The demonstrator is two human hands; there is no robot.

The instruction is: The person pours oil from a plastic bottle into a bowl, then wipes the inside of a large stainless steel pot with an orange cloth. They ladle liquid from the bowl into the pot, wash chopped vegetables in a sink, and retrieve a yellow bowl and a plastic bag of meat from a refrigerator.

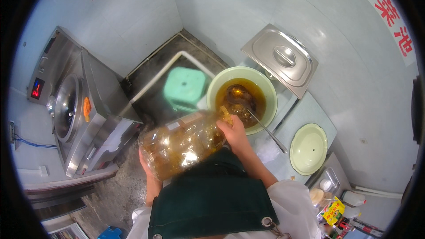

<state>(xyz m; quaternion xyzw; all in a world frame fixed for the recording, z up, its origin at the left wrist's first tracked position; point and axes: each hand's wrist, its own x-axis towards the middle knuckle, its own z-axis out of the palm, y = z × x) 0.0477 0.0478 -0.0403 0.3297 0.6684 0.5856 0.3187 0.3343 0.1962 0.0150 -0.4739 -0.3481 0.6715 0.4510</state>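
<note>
Both my hands hold a large clear plastic oil jug (pixel 183 146), lying on its side in front of my dark green apron. My right hand (pixel 234 135) grips it at the yellowish handle by the neck. My left hand (pixel 149 175) cups the base end; its fingers are mostly hidden. The jug's neck end is at the near left rim of a pale green basin (pixel 211 90). Brown-orange oil (pixel 261 97) fills part of the basin. A metal strainer ladle (pixel 271 137) rests in it, handle over the near right rim. Whether oil is flowing from the jug, I cannot tell.
A mint-green stool (pixel 185 85) stands beyond the jug. To the left is a steel wok cooker (pixel 68 106). On the right are a steel lidded pan (pixel 283 57), an empty pale green dish (pixel 310 148) on the counter, and several packages, including a yellow packet (pixel 333 211).
</note>
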